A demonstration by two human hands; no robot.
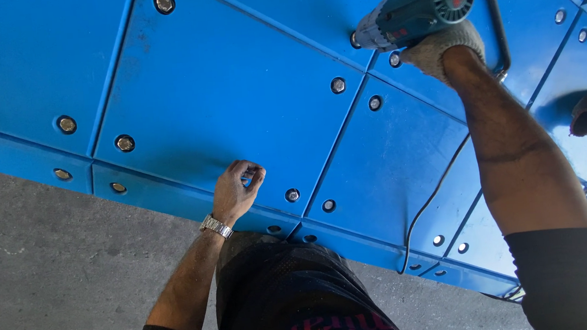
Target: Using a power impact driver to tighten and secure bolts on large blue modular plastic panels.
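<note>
While both arms reach over the blue panels [216,87]:
Left hand [235,190]: bare, fingers curled, pinching something too small to tell.
Right hand [443,49]: gloved, closed around the teal power tool [418,7].

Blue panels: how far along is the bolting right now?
Done: most bolt holes near the panel seams already show bolt heads, such as one at the middle. In hand: the gloved right hand grips a teal power tool pressed at a bolt position; the bare left hand rests on the panel, its fingers curled. Left: whether any bolts remain loose cannot be told.
</note>
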